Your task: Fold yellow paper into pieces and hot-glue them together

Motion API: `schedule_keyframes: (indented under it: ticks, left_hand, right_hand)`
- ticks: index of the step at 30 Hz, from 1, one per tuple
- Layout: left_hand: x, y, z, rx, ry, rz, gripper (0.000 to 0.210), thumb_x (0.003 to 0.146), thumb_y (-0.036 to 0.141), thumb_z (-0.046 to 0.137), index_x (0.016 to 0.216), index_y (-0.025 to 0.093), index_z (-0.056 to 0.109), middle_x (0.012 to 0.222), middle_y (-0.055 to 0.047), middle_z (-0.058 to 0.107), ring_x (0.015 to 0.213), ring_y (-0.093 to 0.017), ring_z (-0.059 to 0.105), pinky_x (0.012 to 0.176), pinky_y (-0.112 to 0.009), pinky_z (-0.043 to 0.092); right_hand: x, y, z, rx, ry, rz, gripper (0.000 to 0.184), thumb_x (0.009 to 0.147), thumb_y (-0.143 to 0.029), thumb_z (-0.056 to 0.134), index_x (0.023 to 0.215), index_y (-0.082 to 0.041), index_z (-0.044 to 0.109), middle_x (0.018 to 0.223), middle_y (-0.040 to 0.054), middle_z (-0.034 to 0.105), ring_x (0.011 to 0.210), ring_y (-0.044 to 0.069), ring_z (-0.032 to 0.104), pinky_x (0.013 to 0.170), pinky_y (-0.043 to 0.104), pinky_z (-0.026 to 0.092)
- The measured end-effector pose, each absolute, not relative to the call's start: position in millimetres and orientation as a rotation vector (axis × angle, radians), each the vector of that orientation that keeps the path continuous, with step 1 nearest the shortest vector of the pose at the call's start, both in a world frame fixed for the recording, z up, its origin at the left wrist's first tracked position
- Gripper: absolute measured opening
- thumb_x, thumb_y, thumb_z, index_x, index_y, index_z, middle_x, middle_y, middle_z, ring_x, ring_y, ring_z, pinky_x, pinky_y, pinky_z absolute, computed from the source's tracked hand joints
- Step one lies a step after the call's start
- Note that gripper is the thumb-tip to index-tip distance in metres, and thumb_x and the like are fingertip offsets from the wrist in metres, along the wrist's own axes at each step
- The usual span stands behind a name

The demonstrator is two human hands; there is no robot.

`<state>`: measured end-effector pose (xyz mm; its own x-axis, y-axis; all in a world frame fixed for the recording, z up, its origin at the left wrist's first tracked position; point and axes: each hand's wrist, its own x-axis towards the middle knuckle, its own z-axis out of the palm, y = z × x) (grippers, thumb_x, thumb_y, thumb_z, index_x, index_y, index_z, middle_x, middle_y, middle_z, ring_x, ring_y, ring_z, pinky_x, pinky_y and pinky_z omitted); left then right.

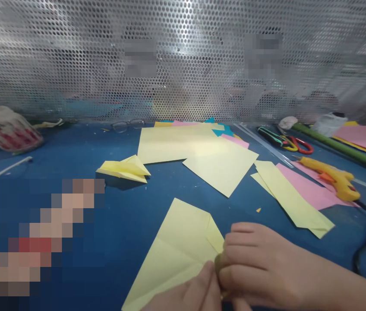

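Note:
A pale yellow sheet of paper [166, 250] lies slanted in front of me, creased across its middle, with its upper right corner folded over. My right hand [260, 261] is closed on the sheet's right edge, fingers curled. Close against it, my left hand [191, 291] pinches the same paper near the bottom of the view. The fingertips of both hands meet there, and the part of the edge between them is hidden. Beyond the sheet stands a folded yellow paper piece [123, 169], shaped like a paper plane.
More pale yellow sheets [183, 142] lie at the back. A folded yellow strip [295, 198] rests over pink paper [315, 188] beside a yellow glue gun [335, 175]. Red-handled scissors [301, 145] and a green stick [338, 144] lie behind. A clear tub [8, 129] stands left, before a perforated metal panel [183, 56].

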<state>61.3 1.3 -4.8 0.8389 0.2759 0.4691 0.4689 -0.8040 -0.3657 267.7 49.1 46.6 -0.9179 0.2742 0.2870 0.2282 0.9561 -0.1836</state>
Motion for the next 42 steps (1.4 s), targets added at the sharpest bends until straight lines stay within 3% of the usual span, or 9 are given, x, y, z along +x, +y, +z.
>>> schedule_keyframes:
  ticks: [4, 6, 10, 14, 18, 23, 31, 37, 42]
  left_hand:
    - [56.2, 7.3, 6.8, -2.8, -0.783, -0.416, 0.055, 0.097, 0.052, 0.054, 0.142, 0.02, 0.048, 0.138, -0.012, 0.062, 0.13, -0.027, 0.056, 0.11, -0.041, 0.045]
    - [49.6, 13.7, 20.6, -2.957, -0.949, -0.361, 0.061, 0.096, 0.058, 0.052, 0.145, 0.022, 0.045, 0.143, -0.011, 0.058, 0.137, -0.029, 0.048, 0.113, -0.044, 0.041]
    - [33.7, 28.6, 56.0, -3.095, -1.137, -0.333, 0.066, 0.096, 0.064, 0.048, 0.149, 0.025, 0.041, 0.151, -0.009, 0.049, 0.144, -0.03, 0.036, 0.117, -0.047, 0.034]
    - [26.4, 36.5, 76.7, -3.281, -1.225, -0.031, 0.071, 0.096, 0.068, 0.041, 0.15, 0.022, 0.04, 0.157, -0.007, 0.035, 0.146, -0.03, 0.029, 0.119, -0.05, 0.028]
    - [27.9, 35.9, 66.8, -3.249, -1.315, 0.22, 0.059, 0.102, 0.05, 0.041, 0.154, 0.027, 0.026, 0.16, 0.001, 0.022, 0.149, -0.025, 0.021, 0.12, -0.054, 0.022]
    - [27.8, 32.4, 53.4, -3.134, -1.33, 0.217, 0.061, 0.103, 0.048, 0.04, 0.155, 0.033, 0.014, 0.161, 0.004, 0.015, 0.15, -0.026, 0.018, 0.118, -0.056, 0.029]
    - [18.2, 15.2, 23.9, -2.764, -1.176, -0.076, 0.063, 0.095, 0.054, 0.047, 0.149, 0.023, 0.042, 0.152, -0.01, 0.043, 0.136, -0.038, 0.047, 0.104, -0.055, 0.044]
    - [6.4, 5.9, -5.2, -2.562, -1.111, -0.303, 0.068, 0.097, 0.058, 0.038, 0.156, 0.025, 0.029, 0.149, -0.013, 0.049, 0.142, -0.031, 0.04, 0.117, -0.053, 0.022]
    - [5.9, 5.4, -6.2, -2.513, -1.035, -0.313, 0.068, 0.096, 0.055, 0.038, 0.153, 0.018, 0.036, 0.144, -0.015, 0.055, 0.139, -0.03, 0.045, 0.114, -0.044, 0.029]
  right_hand:
    - [272.6, 54.4, 52.1, -0.309, -2.799, 0.164, 0.038, 0.107, -0.015, 0.031, 0.098, -0.015, 0.068, 0.087, 0.005, 0.076, 0.075, 0.016, 0.066, 0.068, 0.031, 0.048]
    - [275.5, 60.0, 52.1, -0.293, -2.76, 0.183, 0.033, 0.106, -0.014, 0.036, 0.099, -0.014, 0.068, 0.094, 0.006, 0.077, 0.083, 0.015, 0.069, 0.08, 0.03, 0.053]
    - [281.1, 71.2, 46.5, -0.268, -2.641, 0.2, 0.03, 0.105, -0.011, 0.039, 0.098, -0.014, 0.069, 0.106, 0.0081, 0.075, 0.103, 0.013, 0.067, 0.109, 0.032, 0.044]
    - [283.9, 78.1, 38.7, -0.454, -2.497, 0.121, 0.022, 0.099, -0.014, 0.054, 0.088, -0.019, 0.073, 0.101, 0.0065, 0.07, 0.098, 0.015, 0.062, 0.09, 0.03, 0.053]
    - [284.5, 84.2, 32.3, -0.584, -2.414, 0.22, 0.032, 0.097, -0.007, 0.051, 0.083, -0.021, 0.076, 0.093, 0.005, 0.061, 0.08, 0.011, 0.061, 0.072, 0.022, 0.055]
    - [286.7, 88.9, 32.0, -0.548, -2.413, 0.343, 0.031, 0.096, -0.004, 0.051, 0.089, -0.018, 0.078, 0.11, 0.0102, 0.065, 0.096, 0.012, 0.068, 0.085, 0.022, 0.058]
    - [287.4, 88.5, 32.3, -0.549, -2.422, 0.459, 0.023, 0.095, -0.008, 0.057, 0.099, -0.016, 0.078, 0.129, 0.0154, 0.063, 0.119, 0.017, 0.064, 0.1, 0.027, 0.054]
    - [286.9, 88.5, 38.8, -0.424, -2.561, 0.285, 0.025, 0.096, -0.007, 0.054, 0.1, -0.02, 0.076, 0.121, 0.0132, 0.068, 0.119, 0.019, 0.061, 0.1, 0.035, 0.052]
    - [283.8, 85.4, 40.3, -0.334, -2.658, 0.386, 0.026, 0.091, -0.003, 0.054, 0.105, -0.015, 0.072, 0.108, 0.0111, 0.073, 0.106, 0.018, 0.065, 0.097, 0.034, 0.05]
